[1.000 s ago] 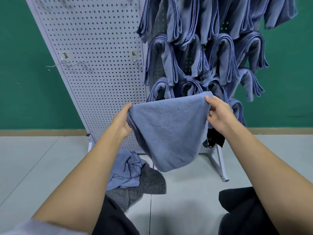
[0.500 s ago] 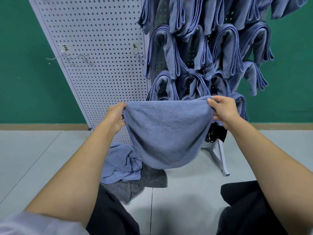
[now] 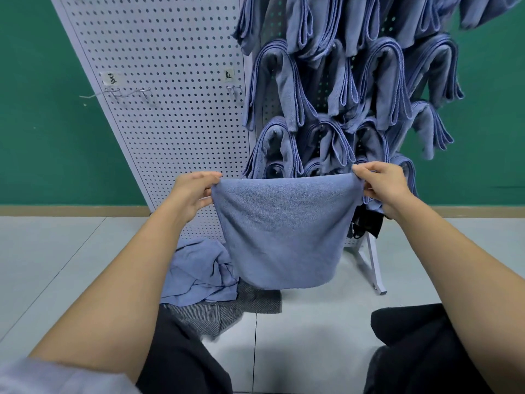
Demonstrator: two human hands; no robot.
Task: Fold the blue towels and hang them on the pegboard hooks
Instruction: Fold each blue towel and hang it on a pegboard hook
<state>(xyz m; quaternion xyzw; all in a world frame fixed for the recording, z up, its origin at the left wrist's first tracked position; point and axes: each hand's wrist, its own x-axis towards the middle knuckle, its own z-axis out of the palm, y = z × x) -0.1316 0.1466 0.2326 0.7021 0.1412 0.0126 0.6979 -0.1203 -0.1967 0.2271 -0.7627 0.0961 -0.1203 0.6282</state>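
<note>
A folded blue towel (image 3: 284, 231) is pinched taut between left grip (image 3: 193, 191) and right grip (image 3: 380, 186), hanging below both.

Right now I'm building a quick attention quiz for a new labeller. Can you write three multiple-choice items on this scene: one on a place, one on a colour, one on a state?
1. Where does the crumpled blue cloth lie?
A. on a hook
B. on the floor at the foot of the pegboard
C. across the person's knees

2. What colour is the wall behind the pegboard?
A. white
B. red
C. green

3. How is the held towel supported?
A. the left hand and right hand each pinch a top corner
B. one hand alone grips it
C. nothing touches it

Key:
1 B, since the cloth sits bunched on the floor by the board's base.
2 C, since green shows on both sides of the board.
3 A, since the towel hangs between the two hands.
</note>
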